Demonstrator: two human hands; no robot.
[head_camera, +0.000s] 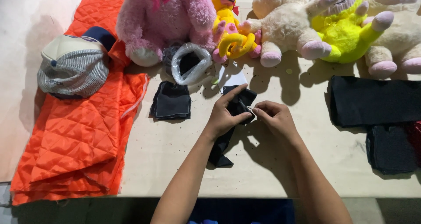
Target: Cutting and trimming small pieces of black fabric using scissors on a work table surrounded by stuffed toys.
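Black fabric piece, crumpled, pinched by left hand and right hand

A pale wooden table carries folded orange quilted fabric at its left with a striped cap on it. Plush toys line the far edge: a pink bear, a yellow toy, cream lambs. Black cloth pieces lie between, a larger black cloth to the right.

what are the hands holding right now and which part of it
Both the left hand and right hand pinch the upper end of a dark strip of cloth; its lower end lies on the table.
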